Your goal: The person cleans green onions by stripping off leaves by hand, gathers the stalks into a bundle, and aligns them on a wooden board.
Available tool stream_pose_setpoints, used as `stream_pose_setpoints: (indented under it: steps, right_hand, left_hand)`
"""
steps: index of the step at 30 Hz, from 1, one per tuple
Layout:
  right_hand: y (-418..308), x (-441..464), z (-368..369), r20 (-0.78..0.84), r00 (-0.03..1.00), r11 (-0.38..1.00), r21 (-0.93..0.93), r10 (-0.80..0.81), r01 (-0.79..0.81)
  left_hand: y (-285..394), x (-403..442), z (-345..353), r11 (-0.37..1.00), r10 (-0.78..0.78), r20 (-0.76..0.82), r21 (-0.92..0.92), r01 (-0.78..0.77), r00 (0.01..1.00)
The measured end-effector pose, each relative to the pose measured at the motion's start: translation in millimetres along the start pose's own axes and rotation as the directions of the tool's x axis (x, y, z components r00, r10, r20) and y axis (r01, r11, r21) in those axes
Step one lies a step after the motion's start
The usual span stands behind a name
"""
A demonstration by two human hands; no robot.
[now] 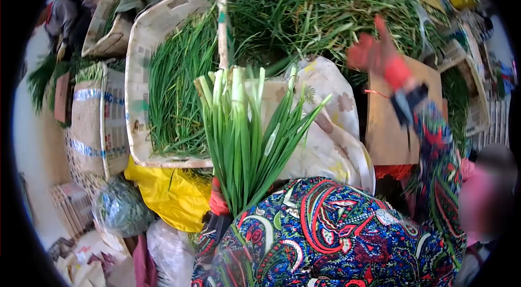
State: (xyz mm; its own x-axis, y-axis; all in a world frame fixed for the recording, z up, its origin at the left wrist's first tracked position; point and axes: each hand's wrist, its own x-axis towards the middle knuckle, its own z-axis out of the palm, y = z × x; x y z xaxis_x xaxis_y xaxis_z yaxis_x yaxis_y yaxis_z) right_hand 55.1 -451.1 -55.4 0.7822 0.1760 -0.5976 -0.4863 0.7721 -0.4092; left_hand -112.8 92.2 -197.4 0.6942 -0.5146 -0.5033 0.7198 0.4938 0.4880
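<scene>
My left hand [219, 199], in a red glove, is closed round the lower leafy part of a bunch of garlic chives [241, 129]. Their pale cut ends point up and away from me, and the leaves fan out to the right. My right hand [379, 56], also red-gloved and smeared by motion, is raised at the right with its fingers apart and nothing in it. Beneath and beyond it lies a big heap of loose green stalks [325, 10]. A wooden board [399, 119] stands below that hand.
A pale plastic basket [132, 81] of long greens stands left of the bunch. A flowered cloth [339, 119] lies in front of me, with a yellow bag [168, 195] at the lower left. Sacks and crates line the left. One person [68, 21] bends at far left; another is at right.
</scene>
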Motion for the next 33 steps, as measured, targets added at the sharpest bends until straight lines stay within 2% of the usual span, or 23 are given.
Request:
stream_pose_setpoints:
  steps: [1, 2, 3, 4, 5, 7, 8, 9, 12, 14, 16, 17, 18, 19, 20, 22, 23, 25, 26, 27, 28, 30, 33]
  right_hand:
    - [33.8, 17.5, -22.8, -0.255, 0.961, 0.993, 0.082, 0.104, -0.085]
    - [78.5, -11.3, 7.9, 0.048, 0.975, 0.975, 0.037, 0.217, -0.219]
    - [109.6, -15.8, 23.1, 0.074, 0.962, 0.964, 0.019, 0.262, -0.264]
    - [128.3, -10.5, 39.0, 0.194, 0.932, 0.950, 0.000, 0.305, -0.311]
    - [142.6, -0.8, 55.5, 0.068, 0.965, 0.967, 0.015, 0.254, -0.255]
    - [157.0, 34.1, 81.1, 0.211, 0.977, 1.000, -0.017, 0.010, -0.007]
    - [156.0, 38.5, 99.6, 0.166, 0.983, 0.997, -0.006, 0.077, -0.077]
    - [159.9, 38.4, 114.1, 0.202, 0.979, 0.999, 0.029, 0.032, -0.039]
    - [169.2, 40.2, 127.9, 0.254, 0.967, 0.999, 0.032, 0.007, -0.015]
    - [167.9, 46.7, 129.6, 0.273, 0.959, 0.996, 0.015, 0.076, -0.083]
    - [167.0, 55.2, 132.2, 0.294, 0.944, 0.985, 0.032, 0.151, -0.167]
    - [162.7, 46.6, 146.7, 0.219, 0.968, 0.988, 0.068, 0.123, -0.141]
    - [156.7, 56.8, 145.0, 0.204, 0.977, 0.997, -0.044, 0.069, -0.061]
    - [142.2, 64.4, 141.1, 0.182, 0.977, 0.951, -0.265, -0.111, 0.157]
    - [124.6, 63.0, 142.8, 0.200, 0.938, 0.811, -0.471, -0.284, 0.346]
    - [89.1, 46.4, 151.0, 0.353, 0.805, 0.615, -0.520, -0.477, 0.593]
    - [75.3, 32.5, 155.7, 0.511, 0.767, 0.512, -0.573, -0.388, 0.640]
    - [70.2, -4.0, 174.1, 0.665, 0.739, 0.205, -0.712, -0.107, 0.671]
    - [72.8, -8.9, 175.2, 0.710, 0.704, 0.024, -0.704, 0.005, 0.710]
    - [76.2, -16.2, 176.6, 0.648, 0.758, -0.177, -0.740, 0.072, 0.649]
    - [81.9, -16.7, 174.9, 0.667, 0.739, -0.386, -0.659, 0.094, 0.645]
    - [90.3, -6.4, 168.5, 0.684, 0.708, -0.459, -0.580, 0.174, 0.673]
    - [92.6, 1.2, 157.4, 0.640, 0.758, -0.323, -0.697, 0.122, 0.640]
  left_hand:
    - [0.0, -2.5, -3.4, 0.993, 0.015, -0.048, 0.115, -0.010, 0.999]
    - [2.9, -3.6, -3.1, 0.976, 0.021, -0.091, 0.217, -0.001, 0.996]
    - [8.5, -0.5, 4.0, 0.968, 0.005, -0.117, 0.251, 0.025, 0.993]
    - [20.8, 4.8, 32.1, 0.999, -0.027, -0.080, 0.036, 0.030, 0.996]
    - [33.2, 10.4, 60.5, 0.982, -0.058, -0.043, -0.180, 0.050, 0.997]
    - [51.7, 20.9, 88.9, 0.949, -0.185, 0.121, -0.237, 0.209, 0.975]
    - [56.8, 25.6, 96.6, 0.944, -0.221, 0.186, -0.207, 0.258, 0.957]
    - [57.9, 25.5, 101.2, 0.946, -0.220, 0.182, -0.199, 0.255, 0.958]
    - [53.3, 19.1, 103.2, 0.954, -0.201, 0.140, -0.199, 0.226, 0.970]
    - [46.0, 13.2, 101.3, 0.959, -0.188, 0.090, -0.198, 0.203, 0.978]
    - [41.7, 10.2, 115.1, 0.937, -0.231, 0.154, -0.230, 0.262, 0.961]
    - [50.3, 12.2, 141.5, 0.933, -0.231, 0.250, -0.219, 0.287, 0.940]
    - [52.6, 13.2, 144.0, 0.929, -0.240, 0.275, -0.214, 0.302, 0.931]
    - [54.8, 14.2, 146.5, 0.925, -0.248, 0.300, -0.208, 0.317, 0.921]
    - [57.0, 15.0, 149.0, 0.922, -0.257, 0.324, -0.201, 0.332, 0.910]
    - [58.3, 12.6, 143.8, 0.938, -0.247, 0.277, -0.175, 0.301, 0.929]
    - [57.6, 12.6, 129.4, 0.959, -0.240, 0.218, -0.100, 0.266, 0.946]
    - [63.4, 7.2, 138.6, 0.970, -0.241, 0.104, -0.017, 0.244, 0.965]
    - [67.4, 6.3, 146.1, 0.970, -0.241, 0.050, 0.030, 0.240, 0.969]
    - [68.3, 8.9, 154.7, 0.975, -0.221, 0.094, 0.021, 0.220, 0.971]
    - [67.4, 9.6, 154.7, 0.973, -0.231, 0.092, 0.023, 0.230, 0.969]
    - [67.4, 10.0, 150.9, 0.969, -0.246, 0.086, 0.035, 0.244, 0.965]
    - [65.7, 9.8, 149.5, 0.967, -0.253, 0.082, 0.006, 0.253, 0.964]
